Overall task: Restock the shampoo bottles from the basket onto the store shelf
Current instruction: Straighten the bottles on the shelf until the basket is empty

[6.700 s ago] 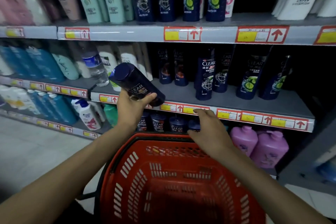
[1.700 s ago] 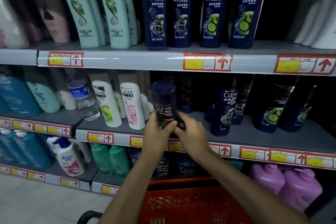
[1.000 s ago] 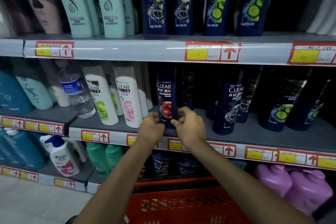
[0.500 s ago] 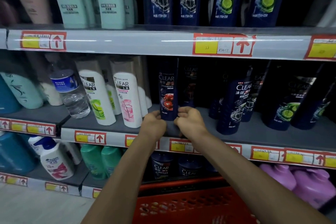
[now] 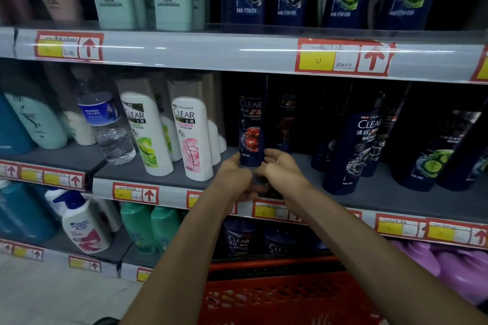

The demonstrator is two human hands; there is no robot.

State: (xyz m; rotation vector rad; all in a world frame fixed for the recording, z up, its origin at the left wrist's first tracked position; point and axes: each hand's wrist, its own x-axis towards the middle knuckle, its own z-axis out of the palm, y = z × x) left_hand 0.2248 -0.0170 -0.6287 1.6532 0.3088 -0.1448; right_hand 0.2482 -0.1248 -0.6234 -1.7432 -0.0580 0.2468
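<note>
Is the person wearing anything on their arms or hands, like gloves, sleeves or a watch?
No. The left forearm and right forearm are bare, no sleeve in view. The left hand and right hand wear no gloves; no watch, ring or bracelet shows.

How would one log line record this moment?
placing | dark blue bottle upright on middle shelf | left hand holds base | right hand touches base
</note>
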